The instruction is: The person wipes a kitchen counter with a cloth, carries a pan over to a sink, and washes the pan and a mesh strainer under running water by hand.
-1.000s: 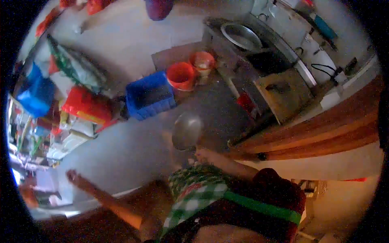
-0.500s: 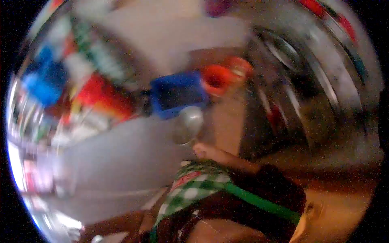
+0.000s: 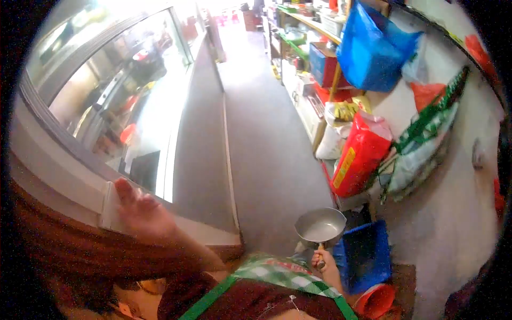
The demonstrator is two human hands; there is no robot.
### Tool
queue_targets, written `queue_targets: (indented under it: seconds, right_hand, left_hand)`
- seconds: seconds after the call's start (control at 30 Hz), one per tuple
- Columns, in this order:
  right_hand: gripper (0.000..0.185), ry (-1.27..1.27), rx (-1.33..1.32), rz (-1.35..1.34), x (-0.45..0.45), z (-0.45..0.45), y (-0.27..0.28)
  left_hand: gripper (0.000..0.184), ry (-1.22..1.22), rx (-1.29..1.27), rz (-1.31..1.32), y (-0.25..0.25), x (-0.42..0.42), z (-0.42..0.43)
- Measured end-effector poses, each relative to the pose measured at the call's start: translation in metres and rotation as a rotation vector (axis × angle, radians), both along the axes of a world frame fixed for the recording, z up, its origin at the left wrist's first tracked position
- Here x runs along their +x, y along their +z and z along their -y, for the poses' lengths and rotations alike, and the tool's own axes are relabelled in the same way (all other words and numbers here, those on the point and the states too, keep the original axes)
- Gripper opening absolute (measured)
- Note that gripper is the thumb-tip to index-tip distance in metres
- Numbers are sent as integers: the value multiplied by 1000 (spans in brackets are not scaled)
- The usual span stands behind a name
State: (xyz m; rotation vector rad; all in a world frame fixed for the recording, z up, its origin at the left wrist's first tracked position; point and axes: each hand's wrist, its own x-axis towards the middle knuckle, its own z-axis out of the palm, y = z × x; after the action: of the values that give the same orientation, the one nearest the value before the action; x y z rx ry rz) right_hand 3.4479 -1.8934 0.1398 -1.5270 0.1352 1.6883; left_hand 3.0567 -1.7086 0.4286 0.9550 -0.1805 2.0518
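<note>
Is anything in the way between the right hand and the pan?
No, nothing visible is: the right hand is wrapped around the handle of the pan. The blue bin shows off to the side, not between them.

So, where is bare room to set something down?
The grey floor strip is bare between the low grey wall and the loaded tan shelf. Right of the round grey metal pan is crowded: red plastic sack, blue rectangular plastic crate, red round bucket.

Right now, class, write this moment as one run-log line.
right hand: gripping pan handle | pan: open side up, looks empty | left hand: raised near window frame, nothing visible held | blue crate: right of pan
</note>
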Motion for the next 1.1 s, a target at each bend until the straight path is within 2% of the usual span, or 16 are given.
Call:
queue_targets:
  seconds: [0.03,0.1,0.3,0.4,0.43,0.47,0.5,0.53,0.6,0.67,0.73,0.77,0.87,0.9,0.97,1.1]
  right_hand:
    - [20,-139,-29,-314,55,-73,-73]
    - [17,86,-109,-547,100,-153,-71]
    - [16,387,-49,-397,167,-292,-146]
    - [16,459,-101,-119,159,-375,-119]
    - [16,615,114,-10,147,-401,-66]
    - [16,553,28,-140,144,-439,-64]
    - [16,489,-63,-271,140,-472,-67]
    - [16,421,-160,-399,135,-504,-71]
    - [16,490,-32,-397,123,-568,-75]
    - [17,518,36,-364,111,-629,-73]
    - [17,519,35,-304,102,-693,-65]
    - [17,476,35,-426,100,-721,-50]
    - [17,565,129,-251,107,-786,-13]
    - [16,412,113,-155,107,-797,0]
    - [14,484,235,-25,125,-836,-41]
    - [14,483,-26,-75,125,-950,-33]
  left_hand:
    - [49,19,37,-16,-11,38,-51]
    - [51,65,25,30,-3,66,-78]
    - [52,308,60,60,4,81,-95]
    - [43,584,54,-100,-12,84,-110]
    - [40,600,61,-122,-15,95,-123]
    - [37,613,72,-149,-18,104,-139]
    - [29,271,-14,-220,-24,109,-157]
    - [20,-78,-146,337,-42,124,-175]
    - [18,-637,-153,803,-84,175,-256]
    - [19,-441,-933,269,-290,123,-341]
    - [21,-289,-1459,-316,-376,133,-398]
    - [22,-240,-1616,-610,-397,138,-417]
    - [26,-219,-1718,-1121,-415,142,-486]
    - [28,-228,-1730,-1195,-419,143,-507]
    - [31,-233,-1727,-1277,-422,143,-558]
    - [36,-266,-1742,-1426,-441,137,-661]
